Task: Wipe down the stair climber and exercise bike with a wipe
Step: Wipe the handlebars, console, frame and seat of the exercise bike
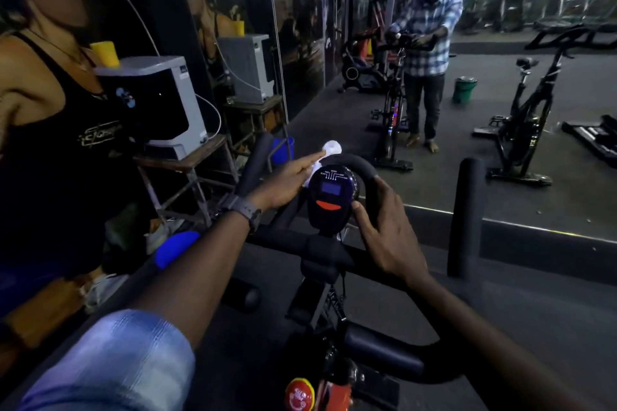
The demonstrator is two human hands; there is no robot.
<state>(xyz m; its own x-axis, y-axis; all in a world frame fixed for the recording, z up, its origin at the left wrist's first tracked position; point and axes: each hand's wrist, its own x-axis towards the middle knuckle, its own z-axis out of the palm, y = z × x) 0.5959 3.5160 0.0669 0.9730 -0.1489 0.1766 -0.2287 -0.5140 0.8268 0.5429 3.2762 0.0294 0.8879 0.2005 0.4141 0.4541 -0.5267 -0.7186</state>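
I stand over the black exercise bike (320, 304), facing a wall mirror. Its small console (330, 197) has a blue screen and an orange-red button, framed by the looped black handlebar (359, 165). My left hand (283, 182), with a watch on the wrist, presses a white wipe (330, 148) against the console's upper left edge. My right hand (384, 227) grips the console's right side and the handlebar loop, thumb on the console. A red knob (299, 394) sits low on the frame.
A padded upright handlebar end (467, 217) rises at the right. On a metal stand (187, 170) to the left rests a grey-and-black appliance (157, 103) with a yellow cup (105, 53). The mirror reflects me, more bikes and a green bucket (464, 88).
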